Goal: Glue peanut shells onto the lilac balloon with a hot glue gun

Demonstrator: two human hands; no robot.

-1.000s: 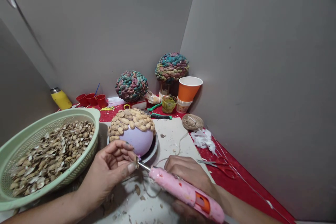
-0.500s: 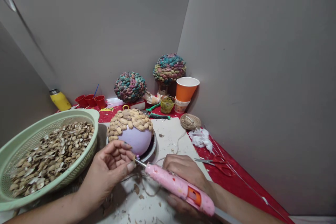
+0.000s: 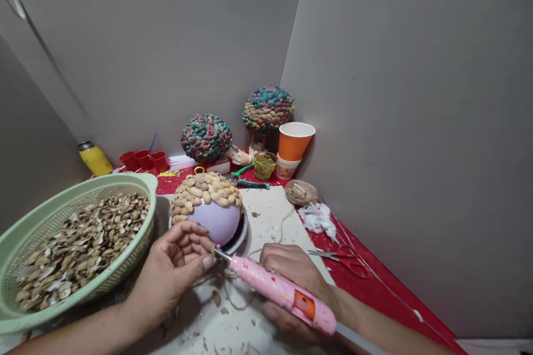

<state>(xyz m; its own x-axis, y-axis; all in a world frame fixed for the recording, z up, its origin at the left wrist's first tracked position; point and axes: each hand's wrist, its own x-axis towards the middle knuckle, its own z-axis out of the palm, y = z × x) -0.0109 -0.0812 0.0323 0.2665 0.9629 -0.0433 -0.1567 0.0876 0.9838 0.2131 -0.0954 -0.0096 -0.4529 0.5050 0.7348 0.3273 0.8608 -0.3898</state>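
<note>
My right hand [image 3: 293, 277] is wrapped round a pink hot glue gun [image 3: 278, 291] with a glue stick sticking out of its back end. Its metal nozzle meets a small peanut shell [image 3: 214, 252] pinched in the fingertips of my left hand [image 3: 179, 266]; most of the shell is hidden by those fingers. Just beyond my left hand, a lilac balloon [image 3: 216, 222] rests in a round bowl [image 3: 242, 236]. Peanut shells [image 3: 204, 188] cover the balloon's top and left side, while its front is bare.
A green basket [image 3: 152, 188] of peanut shells stands left. Farther back are two colourful shell-covered balls [image 3: 207, 137], red cups [image 3: 158, 162], a yellow bottle [image 3: 95, 160], an orange paper cup [image 3: 296, 141] and pliers [image 3: 252, 183]. Twine [image 3: 300, 192], white plastic [image 3: 318, 219] and scissors [image 3: 350, 260] lie right.
The glue gun has shifted very slightly up and left, its nozzle staying at the shell in my left fingers. Otherwise the hands and the balloon look the same.
</note>
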